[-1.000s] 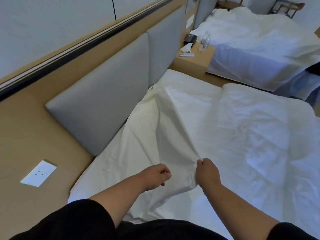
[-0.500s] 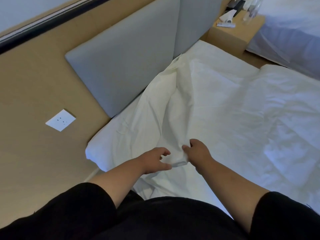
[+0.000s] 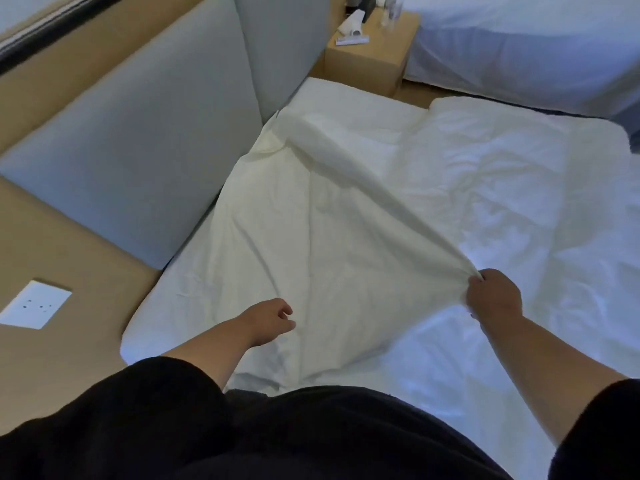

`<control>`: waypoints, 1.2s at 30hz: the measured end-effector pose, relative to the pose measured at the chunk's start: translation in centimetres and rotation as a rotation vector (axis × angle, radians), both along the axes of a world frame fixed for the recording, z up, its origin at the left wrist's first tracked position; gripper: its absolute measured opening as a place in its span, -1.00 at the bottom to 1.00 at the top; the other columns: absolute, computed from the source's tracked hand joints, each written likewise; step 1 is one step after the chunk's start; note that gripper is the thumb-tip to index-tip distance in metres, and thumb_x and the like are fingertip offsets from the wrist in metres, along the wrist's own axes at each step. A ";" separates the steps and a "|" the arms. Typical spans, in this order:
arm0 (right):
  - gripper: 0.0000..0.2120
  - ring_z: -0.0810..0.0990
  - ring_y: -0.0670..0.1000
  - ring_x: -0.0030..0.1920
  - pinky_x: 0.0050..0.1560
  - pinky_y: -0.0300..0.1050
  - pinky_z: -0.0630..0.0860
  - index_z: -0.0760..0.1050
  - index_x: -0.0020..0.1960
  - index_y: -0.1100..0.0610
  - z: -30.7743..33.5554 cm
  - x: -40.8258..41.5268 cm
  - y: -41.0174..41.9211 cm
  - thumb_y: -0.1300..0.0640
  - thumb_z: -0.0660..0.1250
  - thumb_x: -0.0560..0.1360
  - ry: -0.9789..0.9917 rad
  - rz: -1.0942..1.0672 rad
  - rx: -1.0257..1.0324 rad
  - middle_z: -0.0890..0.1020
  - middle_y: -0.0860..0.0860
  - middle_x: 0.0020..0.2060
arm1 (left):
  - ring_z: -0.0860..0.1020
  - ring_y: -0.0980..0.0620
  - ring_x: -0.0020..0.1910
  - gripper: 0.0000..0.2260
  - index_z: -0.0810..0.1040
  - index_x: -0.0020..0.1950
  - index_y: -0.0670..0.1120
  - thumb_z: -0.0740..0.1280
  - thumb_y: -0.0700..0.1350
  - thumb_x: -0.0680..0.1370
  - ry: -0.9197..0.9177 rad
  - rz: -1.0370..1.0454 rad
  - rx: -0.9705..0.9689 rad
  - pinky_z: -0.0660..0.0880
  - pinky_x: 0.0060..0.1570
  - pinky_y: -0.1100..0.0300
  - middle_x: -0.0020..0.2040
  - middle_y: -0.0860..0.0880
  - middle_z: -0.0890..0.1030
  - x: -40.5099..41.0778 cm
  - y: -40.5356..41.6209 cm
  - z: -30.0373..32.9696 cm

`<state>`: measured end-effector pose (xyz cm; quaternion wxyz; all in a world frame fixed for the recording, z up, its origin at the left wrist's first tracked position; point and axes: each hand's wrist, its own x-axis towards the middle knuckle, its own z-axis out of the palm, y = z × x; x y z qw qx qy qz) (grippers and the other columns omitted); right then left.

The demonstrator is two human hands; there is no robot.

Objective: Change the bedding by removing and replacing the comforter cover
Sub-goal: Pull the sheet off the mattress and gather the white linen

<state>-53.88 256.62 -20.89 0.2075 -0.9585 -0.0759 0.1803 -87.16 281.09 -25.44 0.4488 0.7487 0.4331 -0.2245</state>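
The comforter cover (image 3: 311, 237), cream-white, lies spread over the head end of the bed (image 3: 519, 358), its far corner up against the grey headboard (image 3: 149, 140). Our right hand (image 3: 494, 295) has fingers curled tight round a bunched fold of it, lifted so a taut ridge runs from that grip back toward the headboard corner; we judge the pull is there to draw the cloth flat and find its edge. Our left hand (image 3: 268, 318) hovers low at the cover's near-left part, fingers loosely curled w/ thumb and forefinger close together; whether it's actually got cloth pinched we cannot tell. Probably it's reaching for a second hold so both hands can stretch the cover between them. To the right the fluffier white comforter (image 3: 519, 174) lies rumpled on the mattress, beside the cover, not inside it as far as we can see, so the stuffing step looks not yet done. Beyond the bed a wooden nightstand (image 3: 367, 60) carries a few small items, incl. something white; too small to name. A second bed (image 3: 519, 46) sits past it, and a wall socket (image 3: 34, 304) is set in the panel on the left.
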 end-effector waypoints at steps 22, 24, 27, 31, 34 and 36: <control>-0.31 0.05 0.16 0.59 0.54 0.25 0.04 0.03 0.59 0.02 -14.2 -22.0 7.8 -0.11 0.23 0.56 0.128 0.815 -0.667 0.05 0.12 0.60 | 0.48 -0.13 0.16 -0.40 0.27 0.51 -0.14 0.35 0.01 0.54 0.319 0.567 -0.021 0.34 -0.14 0.20 0.41 -0.16 0.38 -19.5 6.4 -16.0; -0.34 0.14 0.18 0.55 0.51 0.16 0.19 0.13 0.57 0.04 -15.3 -24.8 8.8 -0.07 0.27 0.55 0.175 0.831 -0.597 0.15 0.16 0.57 | 0.48 -0.15 0.19 -0.38 0.26 0.51 -0.16 0.37 0.00 0.52 0.273 0.736 -0.029 0.39 -0.10 0.17 0.40 -0.17 0.39 -21.3 7.9 -18.1; -0.34 0.09 0.20 0.56 0.48 0.16 0.23 0.11 0.58 0.03 -16.7 -28.7 10.5 0.00 0.26 0.54 0.195 0.817 -0.610 0.11 0.18 0.57 | 0.53 -0.15 0.21 -0.40 0.33 0.46 -0.15 0.42 0.05 0.50 0.129 0.998 -0.132 0.50 0.20 0.05 0.33 -0.15 0.50 -23.1 10.2 -20.4; -0.28 0.00 0.24 0.57 0.47 0.17 0.23 -0.01 0.59 -0.08 -17.1 -32.7 13.2 -0.10 0.24 0.54 0.218 0.876 -0.689 0.01 0.14 0.59 | 0.63 -0.05 0.00 -0.65 0.57 0.15 -0.10 0.45 0.09 0.51 0.010 0.912 -0.427 0.60 0.01 0.09 0.06 -0.08 0.65 -23.2 11.3 -21.7; -0.32 0.00 0.24 0.57 0.47 0.18 0.26 -0.01 0.60 -0.08 -16.4 -34.6 14.4 -0.07 0.22 0.56 0.293 0.871 -0.707 0.00 0.07 0.60 | 0.61 -0.08 0.06 -0.71 0.58 0.19 -0.14 0.36 0.03 0.58 0.013 0.707 -0.431 0.60 0.00 0.07 0.08 -0.07 0.63 -21.8 11.2 -20.4; -0.34 0.14 0.21 0.54 0.44 0.15 0.32 0.05 0.59 -0.03 -15.2 -35.2 15.0 -0.06 0.24 0.58 0.380 0.792 -0.652 0.08 0.07 0.59 | 0.58 -0.10 0.03 -0.71 0.57 0.10 -0.19 0.27 0.03 0.63 -0.017 0.486 -0.232 0.53 0.07 0.05 0.04 -0.10 0.61 -20.8 11.3 -18.3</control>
